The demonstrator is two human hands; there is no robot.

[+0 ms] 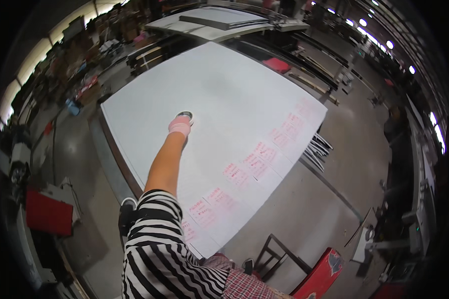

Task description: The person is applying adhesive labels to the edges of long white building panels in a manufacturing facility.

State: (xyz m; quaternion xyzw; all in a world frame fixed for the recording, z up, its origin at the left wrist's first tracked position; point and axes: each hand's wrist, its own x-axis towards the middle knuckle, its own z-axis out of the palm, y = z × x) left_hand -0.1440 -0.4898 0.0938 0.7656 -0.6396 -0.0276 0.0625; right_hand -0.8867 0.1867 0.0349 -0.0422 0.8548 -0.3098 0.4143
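Observation:
My left hand, in a pink glove or wrap, reaches out over a wide white panel. Its fingers are closed on a small round object with a pale rim and a dark middle, whose kind I cannot make out. That object rests on or just above the panel's surface, left of its middle. Thin white sheets with red print run in a row along the panel's near right edge. A black-and-white striped sleeve covers my upper arm. Nowhere in the picture does my right hand show.
Thin metal bars stick out beneath the panel's right corner. A red item and a dark frame stand near right. At the left is a red box. Beyond the panel lies another pale-topped table.

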